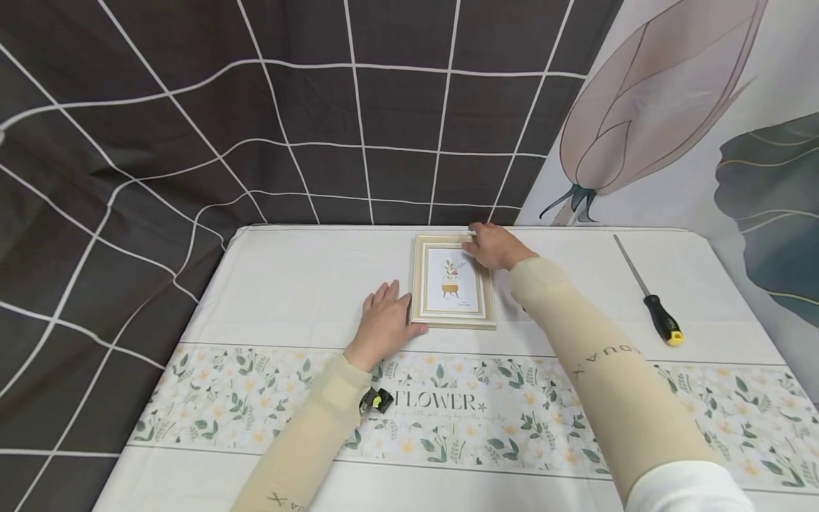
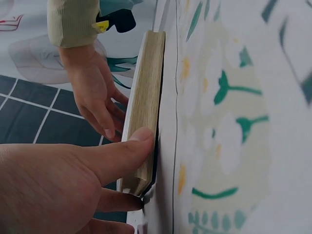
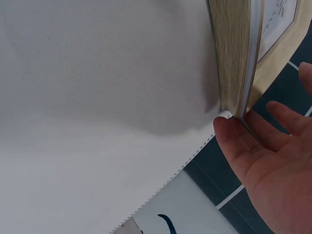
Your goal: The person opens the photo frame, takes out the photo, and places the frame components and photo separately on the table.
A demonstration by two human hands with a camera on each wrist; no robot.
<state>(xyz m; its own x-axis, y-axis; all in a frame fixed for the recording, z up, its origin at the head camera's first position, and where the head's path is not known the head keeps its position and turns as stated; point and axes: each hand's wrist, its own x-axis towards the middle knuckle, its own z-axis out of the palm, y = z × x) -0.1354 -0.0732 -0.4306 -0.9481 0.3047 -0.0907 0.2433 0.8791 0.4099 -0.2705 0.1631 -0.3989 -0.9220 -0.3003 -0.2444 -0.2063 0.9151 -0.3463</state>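
A picture frame (image 1: pixel 454 321) with a pale wood-toned border lies face up at the far side of the table. Its picture shows a potted plant on legs. At the lower left corner is my left hand (image 1: pixel 382 323), its thumb (image 2: pixel 141 135) laid along the frame's near edge and the other fingers spread past the left side. My right hand (image 1: pixel 499 247) reaches over the top right corner; its fingertips (image 3: pixel 224 123) touch the frame there, fingers loosely extended. In the left wrist view, the right hand (image 2: pixel 95 92) appears beyond the frame's side edge (image 2: pixel 146 87).
A screwdriver (image 1: pixel 662 320) with a black and yellow handle lies at the right of the table. White cloth with a printed flower band (image 1: pixel 441 427) covers the tabletop. Behind the far edge hangs a dark grid-patterned curtain (image 1: pixel 403 107), with a flower-printed one (image 1: pixel 640 121) to its right.
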